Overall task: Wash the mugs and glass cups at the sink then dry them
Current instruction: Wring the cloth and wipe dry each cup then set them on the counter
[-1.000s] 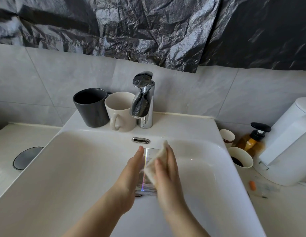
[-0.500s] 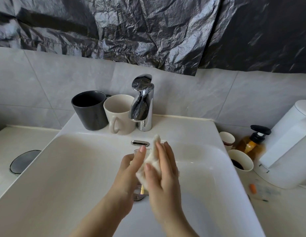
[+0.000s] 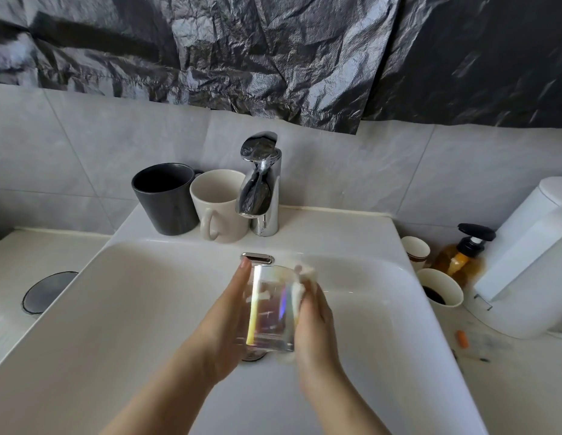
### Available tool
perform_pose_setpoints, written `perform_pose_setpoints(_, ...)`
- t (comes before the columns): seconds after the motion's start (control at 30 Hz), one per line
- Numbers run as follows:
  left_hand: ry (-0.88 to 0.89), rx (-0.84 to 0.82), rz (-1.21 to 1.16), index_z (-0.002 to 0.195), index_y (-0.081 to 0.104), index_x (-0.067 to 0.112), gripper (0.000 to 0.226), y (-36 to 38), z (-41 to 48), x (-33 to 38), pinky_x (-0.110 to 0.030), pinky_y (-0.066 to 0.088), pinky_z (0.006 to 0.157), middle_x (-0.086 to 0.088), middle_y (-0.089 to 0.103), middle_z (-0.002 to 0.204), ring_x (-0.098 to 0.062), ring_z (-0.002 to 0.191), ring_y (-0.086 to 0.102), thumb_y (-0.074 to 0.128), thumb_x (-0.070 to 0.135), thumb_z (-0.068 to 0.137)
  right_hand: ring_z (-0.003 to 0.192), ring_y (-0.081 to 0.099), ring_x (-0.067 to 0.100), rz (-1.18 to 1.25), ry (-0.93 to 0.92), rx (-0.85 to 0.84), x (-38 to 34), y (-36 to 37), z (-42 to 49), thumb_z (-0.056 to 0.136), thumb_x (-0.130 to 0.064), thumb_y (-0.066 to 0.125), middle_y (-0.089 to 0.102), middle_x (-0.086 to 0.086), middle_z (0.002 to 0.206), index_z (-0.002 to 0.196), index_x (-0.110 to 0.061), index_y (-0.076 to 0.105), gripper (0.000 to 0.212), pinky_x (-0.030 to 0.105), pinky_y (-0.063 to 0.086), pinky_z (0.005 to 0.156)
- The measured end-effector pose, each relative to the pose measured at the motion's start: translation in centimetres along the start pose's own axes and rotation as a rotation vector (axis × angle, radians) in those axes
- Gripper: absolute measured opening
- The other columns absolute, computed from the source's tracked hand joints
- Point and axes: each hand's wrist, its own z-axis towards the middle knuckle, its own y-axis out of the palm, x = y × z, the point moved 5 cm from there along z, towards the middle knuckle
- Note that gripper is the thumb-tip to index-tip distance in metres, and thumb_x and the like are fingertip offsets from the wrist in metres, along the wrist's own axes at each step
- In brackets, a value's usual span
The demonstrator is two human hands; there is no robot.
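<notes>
A clear, straight-walled glass cup (image 3: 270, 309) with rainbow glints sits at the centre of the frame, held above the smooth white sink (image 3: 116, 309) basin. The left hand (image 3: 223, 324) has its fingers wrapped round the cup's left side. The right hand (image 3: 317, 334) grasps a pale, crumpled cloth (image 3: 304, 277) pressed to the cup's right wall. On the ledge above, left of the chrome faucet (image 3: 260, 183), stand a matte dark mug (image 3: 165, 202) and a glossy cream mug (image 3: 220, 205), touching. Wrinkled black plastic sheet (image 3: 273, 58) fills the top.
</notes>
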Motion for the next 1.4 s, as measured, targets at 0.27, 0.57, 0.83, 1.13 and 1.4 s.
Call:
perform_pose_setpoints(0.27,0.040,0.005,0.053,0.108,0.071,0.014,0.072,0.5,-0.6,0.4,-0.043,0.051,0.084,-0.019,0.071,0.106,-0.034,0.096,0.068,0.045,0.071,0.073,0.132,0.023,-0.019,-0.168,-0.250,-0.103,-1.6,0.9,-1.0,0.080,-0.053,0.039,0.028,-0.042,0.140,0.127,-0.059,0.037,0.047,0.006,0.020,0.107)
perform_pose_setpoints(0.57,0.023,0.009,0.027,0.121,0.064,0.014,0.087,0.7,-0.4,-0.3,-0.045,0.048,0.092,-0.016,0.069,0.114,-0.031,0.106,0.065,0.055,0.081,0.066,0.135,0.026,-0.012,-0.130,-0.151,-0.107,-1.1,0.8,-1.3,0.073,-0.060,0.039,0.027,-0.028,0.148,0.132,-0.056,0.023,0.061,0.020,0.024,0.113)
perform_pose_setpoints(0.83,0.043,0.019,0.088,0.110,0.068,0.022,0.067,0.9,-0.6,0.2,-0.038,0.052,0.085,-0.004,0.073,0.106,-0.024,0.098,0.068,0.059,0.072,0.067,0.069,0.062,0.018,0.204,0.251,-0.070,-0.6,0.0,-0.8,0.097,-0.037,0.038,0.068,0.001,0.078,0.080,-0.025,0.067,0.035,0.024,0.038,0.055)
perform_pose_setpoints(1.13,0.138,0.202,0.131,0.105,0.055,0.015,0.032,0.3,-0.8,1.6,-0.031,0.050,0.060,-0.019,0.064,0.100,-0.026,0.073,0.065,0.058,0.041,0.087,0.080,0.067,0.022,0.142,0.337,-0.080,0.5,0.1,-0.7,0.095,-0.044,0.044,0.071,0.014,0.097,0.100,-0.014,0.067,0.038,0.032,0.047,0.069)
perform_pose_setpoints(1.4,0.218,-0.007,0.160,0.105,0.061,0.013,0.054,0.9,-0.8,1.6,-0.036,0.055,0.071,-0.008,0.067,0.093,-0.021,0.081,0.067,0.068,0.059,0.076,0.095,0.066,0.005,0.005,-0.034,-0.034,-1.3,-0.2,-0.3,0.093,-0.030,0.051,0.072,-0.010,0.099,0.111,-0.031,0.064,0.022,0.025,0.053,0.083)
